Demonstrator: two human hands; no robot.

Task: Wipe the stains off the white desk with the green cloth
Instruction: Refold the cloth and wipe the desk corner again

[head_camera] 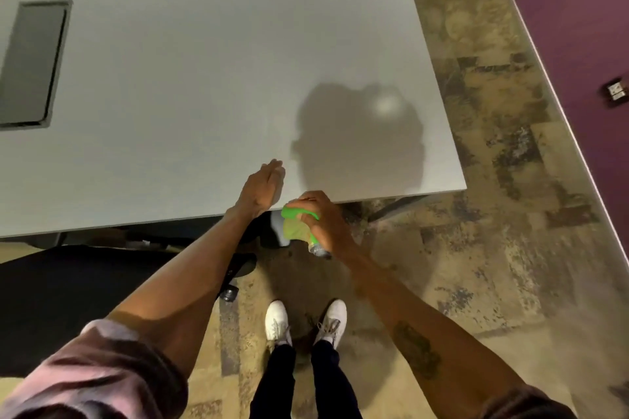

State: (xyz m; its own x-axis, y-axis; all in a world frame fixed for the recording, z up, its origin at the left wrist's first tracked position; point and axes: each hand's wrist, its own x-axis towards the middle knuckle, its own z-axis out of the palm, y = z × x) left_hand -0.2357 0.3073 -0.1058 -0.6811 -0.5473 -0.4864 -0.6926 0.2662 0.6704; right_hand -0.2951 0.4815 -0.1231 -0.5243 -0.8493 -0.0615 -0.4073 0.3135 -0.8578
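The white desk (211, 78) fills the upper left of the head view, its near edge running across the middle. My left hand (262, 189) lies flat on the desk top close to that edge, fingers together and holding nothing. My right hand (320, 218) hovers just off the desk's near edge, closed around the bunched green cloth (297, 223). A small bottle-like object (318, 248) sticks out below the same fist. No stain is plainly visible on the desk surface.
A grey cable hatch (32, 63) is set into the desk at far left. A black chair (85, 289) stands under the desk on the left. Patterned carpet (493, 214) lies to the right, bounded by a purple wall (578, 27). My white shoes (304, 321) stand below.
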